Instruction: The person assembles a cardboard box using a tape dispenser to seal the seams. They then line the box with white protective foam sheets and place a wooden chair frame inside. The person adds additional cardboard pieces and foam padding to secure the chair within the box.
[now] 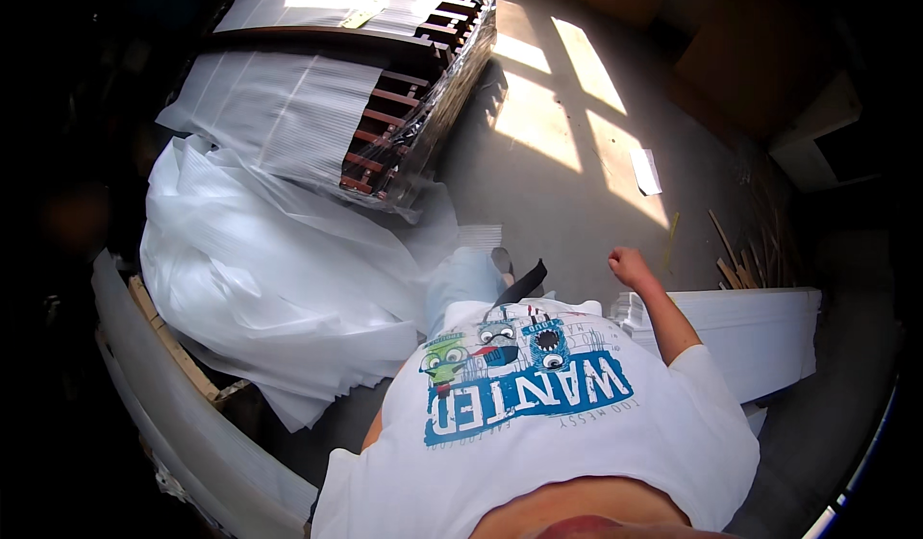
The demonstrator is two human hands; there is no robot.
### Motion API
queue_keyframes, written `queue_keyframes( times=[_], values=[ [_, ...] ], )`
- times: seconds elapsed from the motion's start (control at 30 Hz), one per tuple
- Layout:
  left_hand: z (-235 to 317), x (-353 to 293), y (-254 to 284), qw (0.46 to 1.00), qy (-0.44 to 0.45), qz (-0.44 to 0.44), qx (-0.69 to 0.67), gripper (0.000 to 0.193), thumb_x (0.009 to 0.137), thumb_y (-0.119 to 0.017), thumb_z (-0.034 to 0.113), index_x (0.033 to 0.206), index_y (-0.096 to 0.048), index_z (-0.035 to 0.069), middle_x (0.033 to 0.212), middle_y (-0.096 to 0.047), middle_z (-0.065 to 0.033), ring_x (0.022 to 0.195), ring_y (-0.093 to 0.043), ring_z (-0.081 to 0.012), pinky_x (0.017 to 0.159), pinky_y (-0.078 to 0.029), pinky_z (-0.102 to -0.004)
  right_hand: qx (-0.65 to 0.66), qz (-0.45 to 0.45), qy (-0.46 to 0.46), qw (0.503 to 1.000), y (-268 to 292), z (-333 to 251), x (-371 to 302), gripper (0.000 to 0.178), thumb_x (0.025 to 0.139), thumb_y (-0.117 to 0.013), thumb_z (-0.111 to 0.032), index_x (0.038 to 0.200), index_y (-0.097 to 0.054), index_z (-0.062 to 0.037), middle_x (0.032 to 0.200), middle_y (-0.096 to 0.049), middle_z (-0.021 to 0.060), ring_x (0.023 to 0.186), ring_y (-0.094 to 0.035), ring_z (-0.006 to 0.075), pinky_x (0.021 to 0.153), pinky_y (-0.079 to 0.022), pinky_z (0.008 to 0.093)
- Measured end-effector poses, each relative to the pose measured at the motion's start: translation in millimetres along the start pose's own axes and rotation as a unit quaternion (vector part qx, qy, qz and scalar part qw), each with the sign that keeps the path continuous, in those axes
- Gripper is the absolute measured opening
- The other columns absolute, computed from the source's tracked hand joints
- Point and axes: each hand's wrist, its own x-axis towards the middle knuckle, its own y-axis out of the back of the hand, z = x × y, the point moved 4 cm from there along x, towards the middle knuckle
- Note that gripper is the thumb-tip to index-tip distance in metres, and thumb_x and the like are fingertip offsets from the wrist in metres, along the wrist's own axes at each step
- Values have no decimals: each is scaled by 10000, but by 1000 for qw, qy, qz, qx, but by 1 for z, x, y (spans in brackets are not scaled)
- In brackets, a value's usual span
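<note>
My right hand (pixel 630 267) is held out over the grey floor, its fingers curled into a loose fist with nothing visible in them. Beneath that forearm lies a stack of long white sheets (pixel 760 332), the thing nearest to the hand. My left hand is out of sight; only a sliver of the left arm (pixel 373 430) shows beside my shirt. A large crumpled heap of white foam sheeting (pixel 260 260) lies to my left. A black strap (pixel 524 282) sticks out at my waist.
Ahead on the left stands a film-wrapped load of reddish-brown slatted pieces (pixel 389 106), partly covered by white foam sheets (pixel 279 106). Thin wooden strips (pixel 740 265) lie at the right. A white sheet (pixel 646 172) rests on the sunlit floor. A long wrapped bundle (pixel 183 395) curves along the lower left.
</note>
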Motion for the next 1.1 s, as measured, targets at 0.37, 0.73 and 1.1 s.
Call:
queue_keyframes(
  times=[0.37,0.73,1.1],
  values=[
    [247,176,185,940,-6,127,-315,307,819,-623,183,1061,-639,-5,847,-669,-104,735,-656,-160,540,-461,-268,1,-132,154,979,33,-232,350,211,819,-602,-166,955,-689,-29,878,-709,145,795,-677,285,746,-532,373],
    [369,152,242,836,24,148,-528,380,951,-572,165,1268,-506,-35,1077,-669,-104,910,-652,-175,745,-490,-245,286,-203,-82,933,27,-352,645,247,889,-603,-261,991,-591,-36,737,-618,69,616,-652,229,588,-548,358],
    [309,72,115,904,208,81,-364,337,947,-580,151,1230,-543,-27,1060,-667,-115,874,-646,-175,754,-507,-265,325,-456,-344,754,-40,-396,748,70,800,-598,-90,860,-562,-92,786,-643,78,630,-649,166,512,-540,235]
  ],
)
